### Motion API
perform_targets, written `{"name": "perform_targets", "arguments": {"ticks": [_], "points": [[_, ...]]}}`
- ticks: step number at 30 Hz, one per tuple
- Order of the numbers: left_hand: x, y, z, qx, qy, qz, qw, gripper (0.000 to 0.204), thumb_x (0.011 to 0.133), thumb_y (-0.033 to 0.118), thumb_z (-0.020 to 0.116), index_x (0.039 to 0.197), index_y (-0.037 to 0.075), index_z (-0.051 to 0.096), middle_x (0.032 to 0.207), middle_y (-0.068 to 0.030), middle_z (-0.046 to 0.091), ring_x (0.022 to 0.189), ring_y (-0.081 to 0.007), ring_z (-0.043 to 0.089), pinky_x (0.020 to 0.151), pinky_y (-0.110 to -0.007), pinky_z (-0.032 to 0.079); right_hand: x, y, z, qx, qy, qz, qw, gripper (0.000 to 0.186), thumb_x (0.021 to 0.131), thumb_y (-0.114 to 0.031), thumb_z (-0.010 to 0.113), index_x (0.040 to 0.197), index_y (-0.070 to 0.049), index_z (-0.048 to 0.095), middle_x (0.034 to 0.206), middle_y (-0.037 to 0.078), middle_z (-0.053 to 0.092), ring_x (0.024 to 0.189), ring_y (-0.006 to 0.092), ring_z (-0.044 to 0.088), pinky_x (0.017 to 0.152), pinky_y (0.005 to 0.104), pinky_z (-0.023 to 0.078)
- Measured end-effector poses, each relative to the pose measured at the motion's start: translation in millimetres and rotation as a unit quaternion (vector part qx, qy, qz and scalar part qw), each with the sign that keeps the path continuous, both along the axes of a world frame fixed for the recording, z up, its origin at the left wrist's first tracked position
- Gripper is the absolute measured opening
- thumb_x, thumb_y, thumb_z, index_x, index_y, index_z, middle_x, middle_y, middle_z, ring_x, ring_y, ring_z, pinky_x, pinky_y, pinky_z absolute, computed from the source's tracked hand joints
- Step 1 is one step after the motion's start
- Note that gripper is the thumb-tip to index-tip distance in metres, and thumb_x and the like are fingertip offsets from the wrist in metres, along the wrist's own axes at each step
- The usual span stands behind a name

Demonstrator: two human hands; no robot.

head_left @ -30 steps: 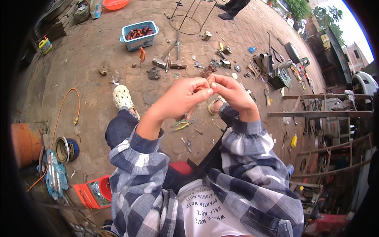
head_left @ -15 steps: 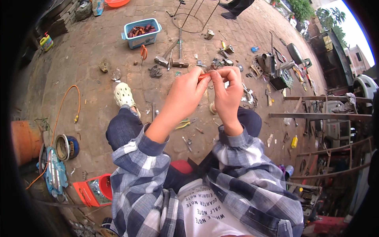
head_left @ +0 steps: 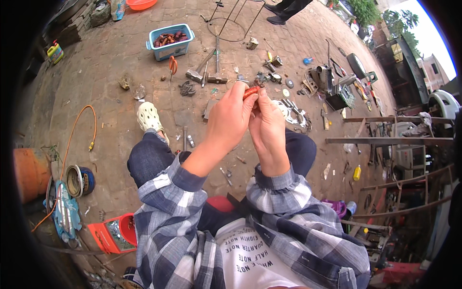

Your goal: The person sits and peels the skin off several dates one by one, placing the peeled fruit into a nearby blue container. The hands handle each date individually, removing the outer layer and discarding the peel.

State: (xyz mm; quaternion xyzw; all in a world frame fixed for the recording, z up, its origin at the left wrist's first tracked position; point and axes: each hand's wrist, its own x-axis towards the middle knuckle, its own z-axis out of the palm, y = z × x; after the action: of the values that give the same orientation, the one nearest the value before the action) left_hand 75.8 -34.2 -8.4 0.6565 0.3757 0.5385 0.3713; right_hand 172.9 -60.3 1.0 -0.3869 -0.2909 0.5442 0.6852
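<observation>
Between my two hands, in front of my chest, is a short orange-red piece that looks like a bundle of copper wire (head_left: pixel 250 92); dark, frayed strands show at its far end. My left hand (head_left: pixel 225 117) is closed on its left part with thumb and fingers. My right hand (head_left: pixel 269 126) pinches the right end, its palm side partly toward me; some of its fingers are hidden. Beyond the hands a blue plastic tub (head_left: pixel 171 49) holds several reddish-brown pieces. Near it on the ground lie hammers (head_left: pixel 217 78) and orange-handled scissors (head_left: pixel 173 65).
Loose metal parts (head_left: pixel 291 111) and a motor-like housing (head_left: pixel 340 98) are scattered on the brick ground to the right. A metal frame (head_left: pixel 390 140) juts in there. At left are an orange hose (head_left: pixel 70 132), an open can (head_left: pixel 77 180) and a red box (head_left: pixel 101 237). Another person's legs (head_left: pixel 288 9) stand far ahead.
My right hand has turned and moved slightly left, its fingers now below the orange-red piece. More of that piece shows between the hands. The view has shifted slightly.
</observation>
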Motion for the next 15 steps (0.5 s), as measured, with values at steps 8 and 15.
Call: {"name": "perform_targets", "arguments": {"ticks": [8,15], "points": [[-14,7,8,-0.272,-0.292,-0.344,0.85,0.031,0.099,0.034,0.041,0.099,0.004,0.049,0.06,0.0034,0.039,0.036,-0.0078,0.041,0.033,-0.02,0.032,-2,1,-5,0.105,-0.12,-0.03,0.987,0.016,0.095,-0.018,0.054,0.087,-0.004,0.056,0.098,0.004,0.057,0.082,0.008,0.051,0.076,0.0242,0.042],[-23,10,10,-0.318,-0.289,-0.432,0.793,0.039,0.099,0.04,0.036,0.088,0.004,0.046,0.058,0.0032,0.033,0.034,-0.009,0.041,0.032,-0.021,0.031,6,2,-3,0.164,-0.158,-0.032,0.973,0.018,0.087,-0.014,0.066,0.084,-0.006,0.05,0.11,0.005,0.046,0.086,0.0074,0.05,0.08,0.0243,0.043]]}}
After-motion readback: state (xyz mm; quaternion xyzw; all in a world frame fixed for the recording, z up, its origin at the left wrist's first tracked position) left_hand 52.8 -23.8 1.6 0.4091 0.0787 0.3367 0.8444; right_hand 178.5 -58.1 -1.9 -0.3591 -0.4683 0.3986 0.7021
